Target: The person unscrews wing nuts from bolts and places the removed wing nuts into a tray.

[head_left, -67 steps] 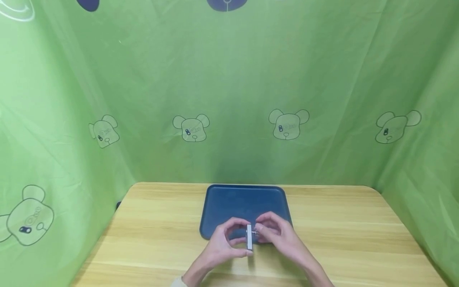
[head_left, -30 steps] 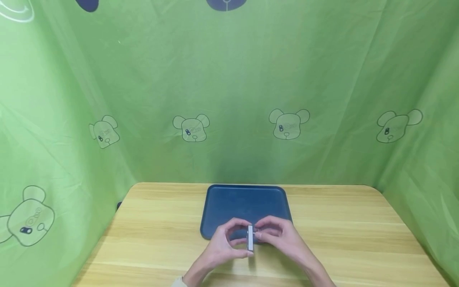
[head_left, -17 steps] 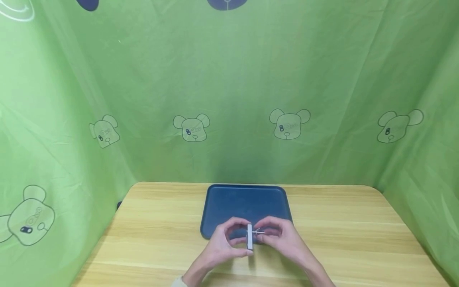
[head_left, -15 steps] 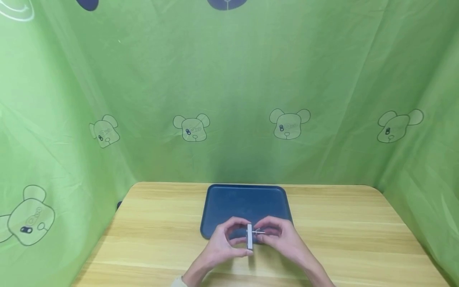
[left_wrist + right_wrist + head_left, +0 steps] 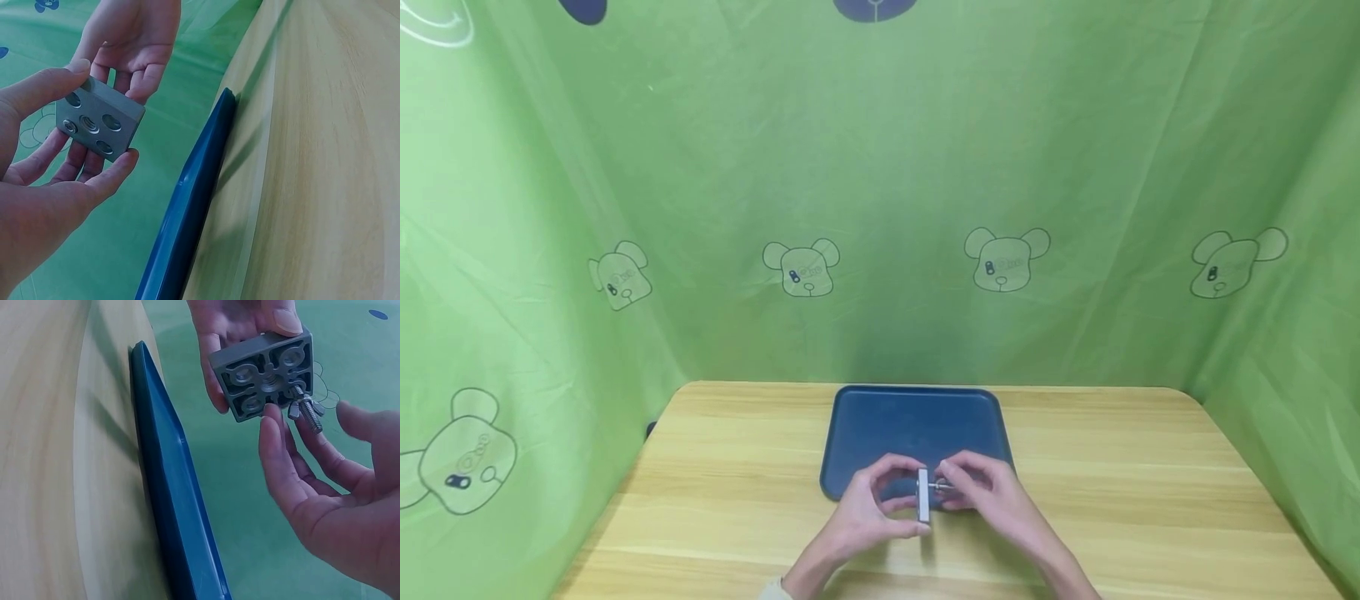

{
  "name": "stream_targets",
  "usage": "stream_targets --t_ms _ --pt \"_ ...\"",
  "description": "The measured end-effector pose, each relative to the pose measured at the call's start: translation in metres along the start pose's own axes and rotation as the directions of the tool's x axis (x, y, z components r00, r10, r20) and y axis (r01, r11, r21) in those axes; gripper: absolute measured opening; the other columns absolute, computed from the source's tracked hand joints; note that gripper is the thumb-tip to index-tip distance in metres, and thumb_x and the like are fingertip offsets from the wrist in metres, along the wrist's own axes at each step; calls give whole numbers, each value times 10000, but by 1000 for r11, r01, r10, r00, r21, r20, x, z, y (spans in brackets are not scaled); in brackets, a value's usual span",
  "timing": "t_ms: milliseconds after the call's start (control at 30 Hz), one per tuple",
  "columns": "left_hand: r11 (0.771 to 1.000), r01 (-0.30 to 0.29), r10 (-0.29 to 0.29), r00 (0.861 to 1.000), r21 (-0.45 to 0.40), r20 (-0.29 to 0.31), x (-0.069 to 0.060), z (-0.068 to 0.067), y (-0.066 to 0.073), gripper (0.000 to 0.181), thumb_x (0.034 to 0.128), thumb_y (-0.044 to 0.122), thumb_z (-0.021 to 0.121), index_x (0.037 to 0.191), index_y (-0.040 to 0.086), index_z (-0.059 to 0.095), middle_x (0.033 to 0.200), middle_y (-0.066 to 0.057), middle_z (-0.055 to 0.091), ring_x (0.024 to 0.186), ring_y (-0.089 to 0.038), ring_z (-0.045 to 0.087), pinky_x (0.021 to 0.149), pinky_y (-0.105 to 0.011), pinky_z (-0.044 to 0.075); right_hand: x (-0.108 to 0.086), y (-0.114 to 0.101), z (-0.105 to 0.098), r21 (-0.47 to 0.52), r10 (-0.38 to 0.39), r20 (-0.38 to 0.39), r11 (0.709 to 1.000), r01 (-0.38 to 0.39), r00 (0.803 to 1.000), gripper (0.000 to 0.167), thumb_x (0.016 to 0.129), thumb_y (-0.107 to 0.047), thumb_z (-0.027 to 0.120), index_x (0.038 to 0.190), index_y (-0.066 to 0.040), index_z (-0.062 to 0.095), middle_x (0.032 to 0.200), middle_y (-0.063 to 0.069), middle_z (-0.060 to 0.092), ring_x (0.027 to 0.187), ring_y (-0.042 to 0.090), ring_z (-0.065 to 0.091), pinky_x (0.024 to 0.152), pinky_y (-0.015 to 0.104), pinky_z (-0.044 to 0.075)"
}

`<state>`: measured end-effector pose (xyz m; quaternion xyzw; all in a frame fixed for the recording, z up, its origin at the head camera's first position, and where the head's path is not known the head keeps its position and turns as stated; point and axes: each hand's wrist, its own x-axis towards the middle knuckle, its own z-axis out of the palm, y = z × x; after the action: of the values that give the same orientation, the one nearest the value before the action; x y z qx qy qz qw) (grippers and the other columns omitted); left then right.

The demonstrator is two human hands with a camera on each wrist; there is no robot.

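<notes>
My left hand (image 5: 867,507) grips a square grey block (image 5: 922,497) on edge, thumb on one side and fingers on the opposite one. Several round holes pass through the block (image 5: 125,103), as the left wrist view shows. A threaded bolt (image 5: 314,424) runs through a corner hole and sticks out toward my right hand (image 5: 992,493). On the bolt, a short way out from the block, sits a wing nut (image 5: 294,411). My right fingers (image 5: 275,444) are loosely bent around the nut, tips close to it and the block's lower edge. The right thumb is apart from the nut.
Behind and beneath the hands, a dark blue tray (image 5: 910,421) lies on the wood-grain table (image 5: 1112,475). A green curtain (image 5: 880,183) with printed bear heads surrounds the table at the back and sides.
My right thumb has moved up from below the bolt to near its outer end, and the fingers have shifted about the wing nut. The left hand and block stay nearly still.
</notes>
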<state>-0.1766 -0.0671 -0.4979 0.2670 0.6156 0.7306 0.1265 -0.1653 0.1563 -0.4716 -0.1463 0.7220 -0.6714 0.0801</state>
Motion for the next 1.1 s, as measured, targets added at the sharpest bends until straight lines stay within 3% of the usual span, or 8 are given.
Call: stream_targets --t_ms 167,433,733,1000,1100 --pt "1000 3 -3 1000 -4 4 0 1 -1 671 691 -156 823 1304 -31 579 1376 -322 494 1286 -409 529 1069 -460 551 1 3 0 -28 19 -4 999 -19 1000 331 1069 -202 555 1140 108 649 1132 260 673 914 287 737 827 388 669" --pt "1000 6 -6 1000 -6 7 0 3 -3 679 688 -159 818 1308 -75 555 1338 -145 567 1292 -497 497 1068 -449 552 1 4 1 14 34 5 999 -34 999 324 1054 -158 578 1116 154 640 1081 223 684 879 240 742 830 386 666" --pt "1000 9 -9 1000 5 1 0 2 -4 667 689 -157 822 1298 -26 582 1336 -144 568 1282 -466 522 1063 -440 555 2 4 1 15 38 16 999 -39 999 300 1040 -139 599 1104 150 645 1062 212 688 874 240 740 830 387 665" --pt "1000 3 -3 1000 -6 8 0 1 -5 671 688 -172 817 1300 -53 568 1371 -338 491 1284 -462 519 1067 -447 552 2 5 0 -7 25 35 1000 -25 999 294 1034 -145 611 1113 134 654 1026 233 694 863 231 732 819 384 669" --pt "1000 4 -4 1000 -11 6 0 1 -4 668 687 -173 819 1296 -36 578 1370 -335 493 1285 -477 512 1068 -452 551 1 5 0 -8 14 44 1000 -13 999 293 1026 -140 623 1126 134 653 1022 247 698 871 232 734 829 384 666"
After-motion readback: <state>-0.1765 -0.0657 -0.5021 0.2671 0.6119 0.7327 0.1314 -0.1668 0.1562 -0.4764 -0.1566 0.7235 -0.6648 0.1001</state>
